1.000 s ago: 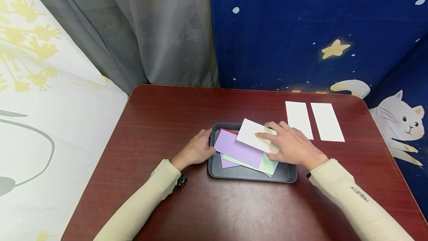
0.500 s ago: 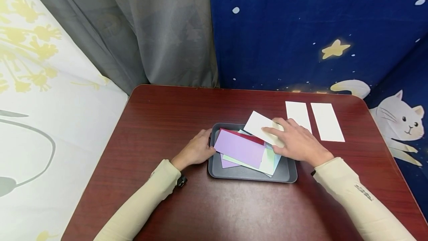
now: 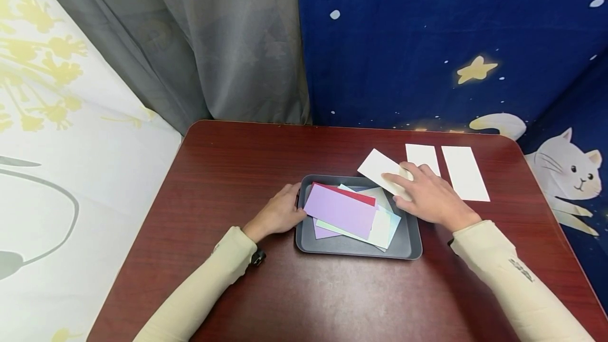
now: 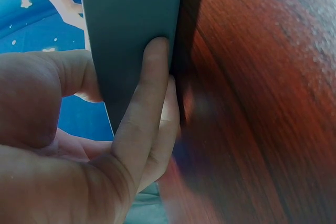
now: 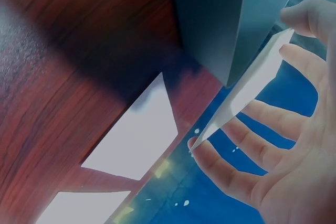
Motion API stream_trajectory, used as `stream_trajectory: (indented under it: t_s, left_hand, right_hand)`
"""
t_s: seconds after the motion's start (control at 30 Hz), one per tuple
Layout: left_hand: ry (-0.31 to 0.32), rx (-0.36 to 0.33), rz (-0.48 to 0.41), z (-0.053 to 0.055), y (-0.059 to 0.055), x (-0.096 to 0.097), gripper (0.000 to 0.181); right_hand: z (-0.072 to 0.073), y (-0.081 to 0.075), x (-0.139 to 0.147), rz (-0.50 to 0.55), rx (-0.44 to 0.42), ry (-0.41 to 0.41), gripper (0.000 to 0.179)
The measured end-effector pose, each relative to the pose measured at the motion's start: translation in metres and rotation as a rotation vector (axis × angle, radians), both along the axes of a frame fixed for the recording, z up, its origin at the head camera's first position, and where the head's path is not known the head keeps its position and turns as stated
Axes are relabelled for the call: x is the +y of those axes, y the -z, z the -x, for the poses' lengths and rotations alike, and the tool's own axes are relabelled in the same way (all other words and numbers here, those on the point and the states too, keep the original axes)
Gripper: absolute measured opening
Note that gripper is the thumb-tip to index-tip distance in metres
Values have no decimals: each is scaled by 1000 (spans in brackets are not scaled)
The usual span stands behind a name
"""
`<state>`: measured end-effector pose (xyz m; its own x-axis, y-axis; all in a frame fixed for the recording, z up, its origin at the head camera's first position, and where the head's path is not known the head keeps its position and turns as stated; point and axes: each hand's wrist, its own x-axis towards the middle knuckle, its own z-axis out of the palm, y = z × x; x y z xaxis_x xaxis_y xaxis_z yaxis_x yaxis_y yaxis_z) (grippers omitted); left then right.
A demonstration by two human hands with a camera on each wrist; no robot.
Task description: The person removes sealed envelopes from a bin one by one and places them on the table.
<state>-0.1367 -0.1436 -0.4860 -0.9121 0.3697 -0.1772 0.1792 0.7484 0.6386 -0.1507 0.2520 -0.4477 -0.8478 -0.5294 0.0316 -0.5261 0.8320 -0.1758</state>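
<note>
A dark grey tray (image 3: 408, 241) lies on the table with overlapping coloured cards inside. On top sits a purple card (image 3: 339, 210), with a red card (image 3: 363, 197) showing behind it and pale green and light blue ones below. My left hand (image 3: 277, 212) grips the tray's left side; in the left wrist view its fingers lie along the outer wall (image 4: 128, 19) and the thumb reaches over the rim. Over the tray's far right corner, my right hand (image 3: 432, 197) holds a white card (image 3: 380, 167). The right wrist view shows that card (image 5: 249, 90) tilted, held at its edges between thumb and fingertips.
Two white cards, a left one (image 3: 423, 154) and a right one (image 3: 465, 173), lie side by side at the table's far right. My right hand partly covers the left one. Behind the reddish-brown table (image 3: 247, 157) hang a grey curtain (image 3: 252, 41) and a blue one (image 3: 404, 41).
My right hand has carried the white card up off the pile, toward the back right, uncovering the red card and others beneath. The left hand and the tray have stayed put.
</note>
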Motion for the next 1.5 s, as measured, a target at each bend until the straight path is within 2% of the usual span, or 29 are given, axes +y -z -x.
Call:
stream_trajectory:
  t_s: [0.03, 0.2, 0.33, 0.4, 0.43, 0.53, 0.57, 0.63, 0.7, 0.77, 0.8, 0.83, 0.9, 0.93, 1.03, 1.13, 1.27, 1.4, 1.43, 1.5]
  left_hand:
    - [-16, -18, 11, -3, -9, 4, 77]
    - [-14, 2, 23, -3, -8, 5, 77]
    - [-19, -18, 21, -3, -8, 5, 78]
    - [-21, -6, 10, 3, 10, 1, 79]
    - [-19, -7, 6, 3, 10, 0, 79]
    - [-8, 27, -8, 10, 34, -5, 81]
    - [-9, 27, -11, 10, 35, -5, 81]
    - [-8, 6, -7, 6, 18, -2, 79]
    - [1, 14, 1, 5, 16, -2, 78]
    - [-8, -12, -5, 1, 2, 0, 78]
    - [-9, -13, -5, 2, 2, 0, 78]
    - [-8, -9, -8, 3, 5, 0, 78]
    - [2, 14, 2, 7, 17, -3, 78]
    - [-6, 5, 2, 8, 19, -2, 80]
    - [0, 23, 2, 13, 37, -6, 83]
    - [1, 20, 7, 10, 30, -5, 83]
    - [-1, 4, 19, 3, 6, 1, 78]
    - [-17, -24, 12, -1, -6, 5, 77]
    - [-8, -7, 15, 0, -2, 3, 77]
    - [-7, -9, 10, 0, -3, 3, 78]
  right_hand:
    - [1, 0, 1, -2, -9, 9, 59]
    - [3, 0, 6, -6, -29, 47, 58]
    - [5, 2, 12, 4, -21, 61, 56]
    - [6, 3, 16, 10, -25, 73, 56]
    - [6, 4, 18, 12, -31, 81, 56]
    - [8, 4, 24, 16, -53, 104, 56]
    - [9, 5, 26, 17, -57, 111, 56]
    - [11, 6, 32, 19, -66, 129, 56]
    - [13, 8, 37, 21, -71, 149, 56]
    - [14, 10, 41, 22, -78, 171, 57]
    - [15, 12, 44, 18, -85, 182, 57]
    - [16, 13, 46, 13, -92, 192, 57]
    - [17, 15, 51, 5, -109, 210, 58]
    - [17, 16, 53, 1, -117, 218, 58]
    - [19, 19, 60, -9, -137, 237, 58]
    - [21, 21, 68, -20, -156, 252, 58]
    - [23, 25, 80, -40, -171, 275, 57]
    - [24, 27, 91, -56, -196, 308, 58]
    - [24, 27, 93, -59, -207, 318, 59]
    - [23, 28, 98, -66, -220, 334, 59]
